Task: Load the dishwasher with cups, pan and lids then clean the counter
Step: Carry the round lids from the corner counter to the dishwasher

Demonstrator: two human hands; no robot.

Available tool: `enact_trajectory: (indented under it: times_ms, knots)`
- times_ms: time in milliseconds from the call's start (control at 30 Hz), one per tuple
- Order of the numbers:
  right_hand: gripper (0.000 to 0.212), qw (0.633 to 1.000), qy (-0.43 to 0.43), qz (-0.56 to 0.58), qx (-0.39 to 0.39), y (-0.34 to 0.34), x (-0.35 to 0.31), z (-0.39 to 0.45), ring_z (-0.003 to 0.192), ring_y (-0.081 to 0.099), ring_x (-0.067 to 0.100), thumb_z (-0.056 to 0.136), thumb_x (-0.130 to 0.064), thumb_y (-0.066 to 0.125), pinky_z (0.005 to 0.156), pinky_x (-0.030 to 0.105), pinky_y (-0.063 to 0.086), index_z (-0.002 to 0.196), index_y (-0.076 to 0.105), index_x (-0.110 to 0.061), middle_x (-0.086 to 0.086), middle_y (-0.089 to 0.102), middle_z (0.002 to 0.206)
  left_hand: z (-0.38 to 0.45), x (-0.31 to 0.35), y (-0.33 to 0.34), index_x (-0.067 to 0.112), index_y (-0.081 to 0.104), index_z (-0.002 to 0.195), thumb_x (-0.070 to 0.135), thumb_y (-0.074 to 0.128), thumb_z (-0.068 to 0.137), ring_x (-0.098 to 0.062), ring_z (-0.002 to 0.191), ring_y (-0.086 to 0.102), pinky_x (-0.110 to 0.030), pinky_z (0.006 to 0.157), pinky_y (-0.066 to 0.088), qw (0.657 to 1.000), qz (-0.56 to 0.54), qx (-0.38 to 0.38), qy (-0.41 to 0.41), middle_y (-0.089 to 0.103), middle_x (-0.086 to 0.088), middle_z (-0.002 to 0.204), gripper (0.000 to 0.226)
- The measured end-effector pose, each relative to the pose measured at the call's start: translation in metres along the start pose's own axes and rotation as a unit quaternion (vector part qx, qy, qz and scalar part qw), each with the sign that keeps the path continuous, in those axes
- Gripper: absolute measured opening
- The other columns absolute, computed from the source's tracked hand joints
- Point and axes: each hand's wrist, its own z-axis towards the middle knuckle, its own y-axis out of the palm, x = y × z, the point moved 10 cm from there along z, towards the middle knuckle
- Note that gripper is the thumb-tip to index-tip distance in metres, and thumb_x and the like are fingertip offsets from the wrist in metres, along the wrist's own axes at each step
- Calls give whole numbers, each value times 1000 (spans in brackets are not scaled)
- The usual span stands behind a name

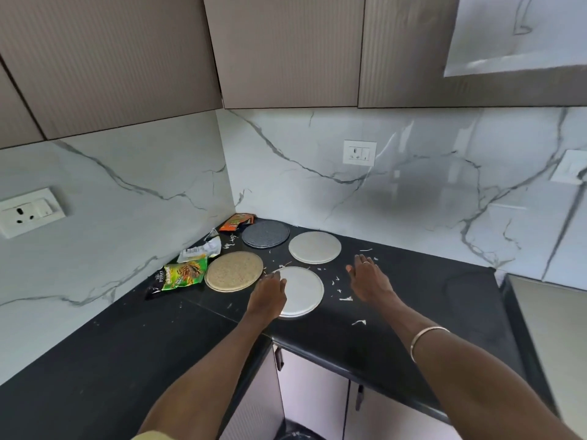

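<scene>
White lid [301,289] half under left hand [268,295]

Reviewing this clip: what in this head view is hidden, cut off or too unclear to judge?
- White disc: near-left edge hidden by the left hand; whether the fingers grip it cannot be told.
- Dishwasher, cups, pan: not in view.
- Green packet: print too small to read.
- Orange packet: partly behind the dark disc in the corner.
- Right hand: unclear if it hovers or touches the counter.
</scene>
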Motion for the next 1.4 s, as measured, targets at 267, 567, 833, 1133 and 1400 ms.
enact_trajectory:
  times_ms: [267,567,833,1133,1400]
  knots:
    - [23,997,29,44,-52,29,47,120,107,62,38,93,-15,48,89,39,50,108,63,-6,18,67,109,81,-36,46,7,61,119,15,42,99,-34,110,62,-40,89,51,990,-8,-26,-135,65,-18,117,29]
    - [23,942,143,190,-238,137,89,213,84,70,33,87,-2,48,82,38,58,99,67,-1,13,71,87,95,-93,127,5,34,143,33,48,98,-37,135,39,-44,107,37,925,-35,-138,-352,38,-19,147,55]
    - [17,818,327,422,-214,197,103,236,70,55,23,91,-10,56,61,37,53,106,54,-3,16,53,102,109,-110,147,3,15,148,50,66,87,-38,136,34,-46,102,43,894,9,-134,-428,30,-20,146,93]
    - [37,688,443,561,-126,214,81,242,78,58,21,88,-7,57,71,30,54,124,54,0,15,57,116,108,-152,165,2,24,144,49,88,62,-38,125,48,-52,101,44,849,-141,-97,-500,45,-21,138,115]
    - [43,645,475,589,-106,223,78,247,89,57,19,93,-11,49,93,31,52,134,47,-1,6,51,93,121,-160,159,3,51,121,43,91,61,-33,116,53,-48,98,47,841,-218,-59,-491,56,-15,123,82]
